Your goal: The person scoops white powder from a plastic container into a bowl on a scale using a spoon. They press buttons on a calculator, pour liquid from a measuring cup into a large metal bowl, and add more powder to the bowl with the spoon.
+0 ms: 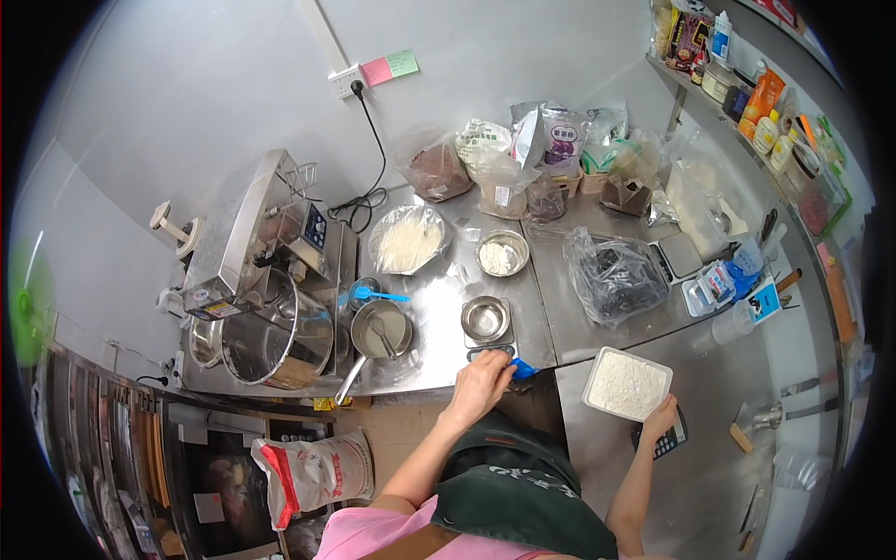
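My left hand [483, 381] is at the front edge of the steel table, over the display end of a digital kitchen scale [507, 337]. A blue plastic item [523, 369] shows beside its fingers; whether they hold it is unclear. On the scale stands a small steel bowl [485, 318]. My right hand [660, 418] grips the lower right corner of a white plastic tub of flour [626, 383], above a calculator [670, 437]. Behind the scale is a steel bowl with white powder [502, 253]. To the left, a saucepan [381, 329] holds a whisk and pale liquid.
A stand mixer [259, 238] with a large steel bowl stands at the left. A film-covered bowl [408, 239], bagged ingredients [504, 185] and a dark plastic bag [616, 280] sit farther back. Knives and a scraper [742, 437] lie at the right. A flour sack [322, 472] is at lower left.
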Action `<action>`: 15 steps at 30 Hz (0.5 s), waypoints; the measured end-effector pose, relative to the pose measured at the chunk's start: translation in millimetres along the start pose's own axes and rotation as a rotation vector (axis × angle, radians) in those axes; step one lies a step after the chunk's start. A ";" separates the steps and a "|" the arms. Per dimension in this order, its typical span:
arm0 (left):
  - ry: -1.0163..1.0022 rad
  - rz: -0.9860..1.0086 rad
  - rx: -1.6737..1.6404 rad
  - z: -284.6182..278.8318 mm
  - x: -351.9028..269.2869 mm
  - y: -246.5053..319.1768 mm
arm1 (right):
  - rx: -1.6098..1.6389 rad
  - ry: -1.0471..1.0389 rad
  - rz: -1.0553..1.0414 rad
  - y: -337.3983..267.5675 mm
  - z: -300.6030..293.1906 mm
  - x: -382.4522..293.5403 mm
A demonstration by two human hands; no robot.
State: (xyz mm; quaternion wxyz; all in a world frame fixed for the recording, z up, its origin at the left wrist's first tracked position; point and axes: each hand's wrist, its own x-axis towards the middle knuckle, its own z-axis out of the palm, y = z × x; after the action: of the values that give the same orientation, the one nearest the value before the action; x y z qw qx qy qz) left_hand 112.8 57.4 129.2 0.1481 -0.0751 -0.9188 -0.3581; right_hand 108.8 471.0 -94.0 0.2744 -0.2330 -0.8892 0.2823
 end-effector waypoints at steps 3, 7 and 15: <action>-0.008 -0.004 0.015 -1.4 -1.9 0.7 | -0.005 -0.001 0.014 -0.2 -0.4 -0.9; -0.015 -0.013 0.016 -3.0 -2.4 2.4 | -0.015 0.008 0.010 -2.4 -1.5 -1.3; -0.013 -0.005 0.019 -3.0 -2.7 0.4 | -0.028 0.012 0.006 0.2 0.1 -0.2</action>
State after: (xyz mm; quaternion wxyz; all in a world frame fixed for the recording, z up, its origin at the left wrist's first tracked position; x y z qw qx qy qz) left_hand 116.1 55.6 130.6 0.1421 -0.0737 -0.9233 -0.3491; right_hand 109.0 471.1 -94.2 0.2756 -0.2413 -0.8907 0.2691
